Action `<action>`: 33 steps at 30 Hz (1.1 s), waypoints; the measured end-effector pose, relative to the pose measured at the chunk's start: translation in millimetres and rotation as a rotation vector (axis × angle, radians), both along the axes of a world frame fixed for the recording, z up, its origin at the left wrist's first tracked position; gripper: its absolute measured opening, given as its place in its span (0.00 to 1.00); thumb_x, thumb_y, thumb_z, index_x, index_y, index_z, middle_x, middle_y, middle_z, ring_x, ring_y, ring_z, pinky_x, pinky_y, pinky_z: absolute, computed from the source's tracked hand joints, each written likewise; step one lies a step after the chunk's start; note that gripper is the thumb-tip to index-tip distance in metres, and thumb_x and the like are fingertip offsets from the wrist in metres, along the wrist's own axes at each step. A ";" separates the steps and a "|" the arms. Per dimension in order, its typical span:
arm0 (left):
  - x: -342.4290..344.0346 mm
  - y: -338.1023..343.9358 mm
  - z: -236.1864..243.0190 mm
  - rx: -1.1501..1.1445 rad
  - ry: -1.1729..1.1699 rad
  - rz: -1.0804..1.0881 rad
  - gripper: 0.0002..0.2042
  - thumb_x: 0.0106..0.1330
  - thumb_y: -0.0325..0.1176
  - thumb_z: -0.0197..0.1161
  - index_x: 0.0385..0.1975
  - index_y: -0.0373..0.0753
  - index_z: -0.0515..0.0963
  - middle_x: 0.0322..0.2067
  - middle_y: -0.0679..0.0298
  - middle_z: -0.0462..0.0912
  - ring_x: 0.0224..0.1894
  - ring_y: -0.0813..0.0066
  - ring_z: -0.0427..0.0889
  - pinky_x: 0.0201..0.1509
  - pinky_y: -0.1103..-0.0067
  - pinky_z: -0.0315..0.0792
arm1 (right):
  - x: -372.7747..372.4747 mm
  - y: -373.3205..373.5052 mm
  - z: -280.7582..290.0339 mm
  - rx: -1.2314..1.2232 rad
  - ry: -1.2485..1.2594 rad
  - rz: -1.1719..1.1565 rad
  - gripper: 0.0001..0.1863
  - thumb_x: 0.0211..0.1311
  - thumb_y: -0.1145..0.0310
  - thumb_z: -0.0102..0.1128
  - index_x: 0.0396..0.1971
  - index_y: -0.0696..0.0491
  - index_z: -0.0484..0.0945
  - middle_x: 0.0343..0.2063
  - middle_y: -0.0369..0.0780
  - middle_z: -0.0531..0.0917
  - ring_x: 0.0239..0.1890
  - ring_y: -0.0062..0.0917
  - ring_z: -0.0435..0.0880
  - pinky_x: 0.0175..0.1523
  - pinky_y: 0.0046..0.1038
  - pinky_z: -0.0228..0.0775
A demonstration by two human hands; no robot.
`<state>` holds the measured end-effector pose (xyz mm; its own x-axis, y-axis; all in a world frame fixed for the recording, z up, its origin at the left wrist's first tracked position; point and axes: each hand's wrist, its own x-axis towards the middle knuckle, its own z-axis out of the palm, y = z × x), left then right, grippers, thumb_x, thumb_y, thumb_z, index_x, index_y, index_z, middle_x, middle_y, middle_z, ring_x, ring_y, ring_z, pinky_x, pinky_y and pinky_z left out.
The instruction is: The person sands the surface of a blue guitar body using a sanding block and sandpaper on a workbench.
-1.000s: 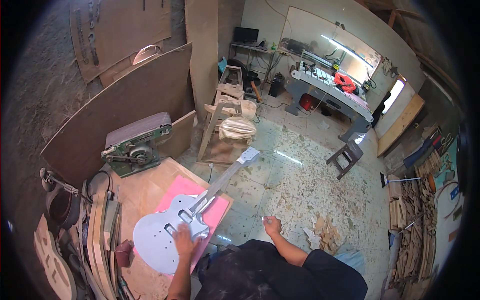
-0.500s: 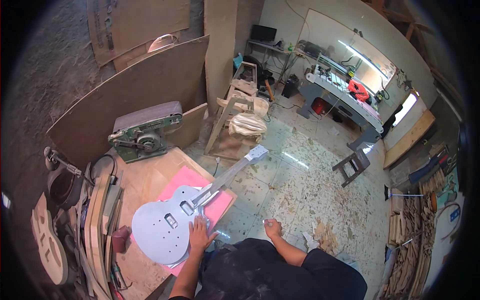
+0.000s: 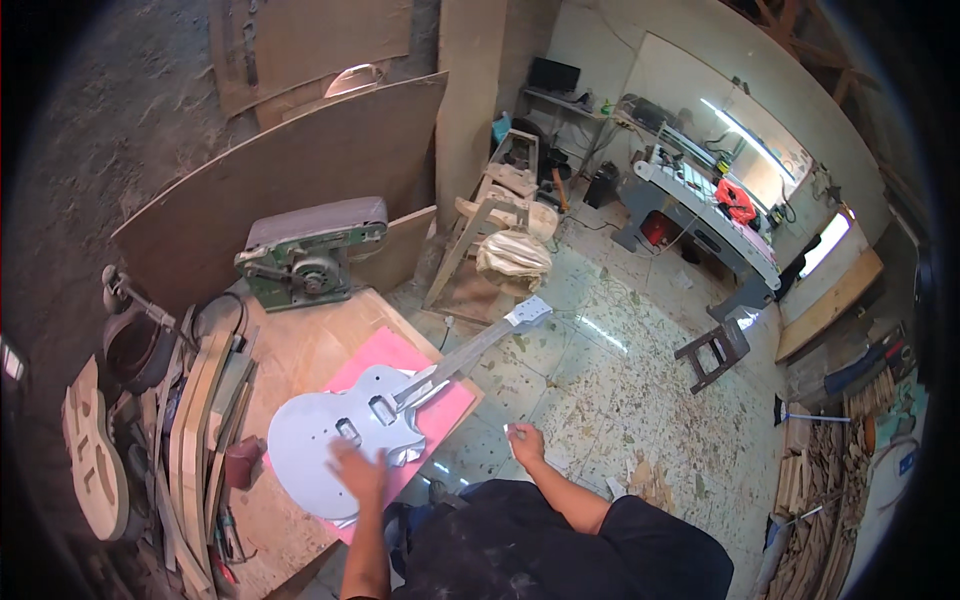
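Note:
A pale grey, unstrung electric guitar (image 3: 305,450) lies on a pink sheet (image 3: 450,405) on the wooden bench top (image 3: 280,350), its neck pointing up and to the right. My left hand (image 3: 360,470) is over the lower part of the guitar body near a pickup cavity, fingers spread and blurred; I cannot tell whether they touch it. My right hand (image 3: 525,445) is out past the bench's right side, fingers closed on a small white piece (image 3: 507,430), perhaps folded paper.
A green belt sander (image 3: 310,270) stands at the bench's back. Wood strips (image 3: 190,440) and a body-shaped cutout (image 3: 95,450) crowd the left. A wooden frame (image 3: 480,220), machine table (image 3: 690,205) and step stool (image 3: 710,355) stand beyond. Wood offcuts (image 3: 800,480) line the right, and debris litters the floor.
My left hand moved right toward the body's edge, then back left over it. My right hand rose slightly and shifted left, still closed. The camera view has turned a little.

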<state>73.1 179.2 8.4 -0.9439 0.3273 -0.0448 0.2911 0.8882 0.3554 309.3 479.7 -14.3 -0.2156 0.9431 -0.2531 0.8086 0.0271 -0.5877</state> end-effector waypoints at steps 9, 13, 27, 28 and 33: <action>7.4 -38.8 -18.8 -0.020 0.061 -0.318 0.47 0.68 0.68 0.58 0.80 0.43 0.58 0.81 0.50 0.54 0.82 0.43 0.49 0.81 0.43 0.42 | -117.7 -38.4 30.6 0.064 0.343 0.739 0.16 0.64 0.58 0.71 0.46 0.52 0.86 0.47 0.46 0.86 0.57 0.43 0.80 0.63 0.42 0.72; -14.0 -104.0 -7.6 -0.082 0.032 0.056 0.47 0.68 0.68 0.58 0.80 0.42 0.57 0.81 0.47 0.51 0.83 0.42 0.47 0.81 0.42 0.43 | -168.1 -98.4 66.7 0.109 0.334 1.034 0.15 0.62 0.62 0.72 0.48 0.49 0.86 0.51 0.44 0.83 0.59 0.43 0.78 0.63 0.47 0.69; -12.0 -97.7 -1.0 -0.040 -0.241 0.265 0.67 0.51 0.77 0.68 0.83 0.39 0.45 0.82 0.40 0.34 0.83 0.34 0.31 0.78 0.34 0.32 | -306.1 -143.5 35.5 0.404 0.280 1.152 0.12 0.64 0.67 0.66 0.47 0.42 0.87 0.59 0.41 0.82 0.61 0.42 0.76 0.65 0.52 0.63; -13.0 -96.6 0.9 -0.046 -0.251 0.273 0.68 0.49 0.77 0.69 0.83 0.40 0.45 0.82 0.41 0.34 0.83 0.34 0.31 0.78 0.34 0.32 | -303.3 -145.2 34.6 0.443 0.300 1.148 0.13 0.64 0.67 0.65 0.47 0.42 0.87 0.60 0.41 0.82 0.60 0.42 0.76 0.65 0.52 0.64; -38.1 -93.6 15.9 -0.078 -0.356 0.291 0.78 0.35 0.76 0.78 0.83 0.41 0.39 0.81 0.35 0.28 0.82 0.28 0.26 0.77 0.33 0.30 | -218.0 -154.4 31.0 0.414 0.320 1.360 0.12 0.60 0.68 0.69 0.44 0.45 0.88 0.63 0.41 0.80 0.61 0.41 0.76 0.65 0.49 0.63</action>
<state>35.0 85.6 24.2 -0.9173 0.0338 -0.3969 -0.1026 0.9428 0.3173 91.4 325.3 16.7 -0.9770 -0.0394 0.2097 -0.1406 0.8581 -0.4939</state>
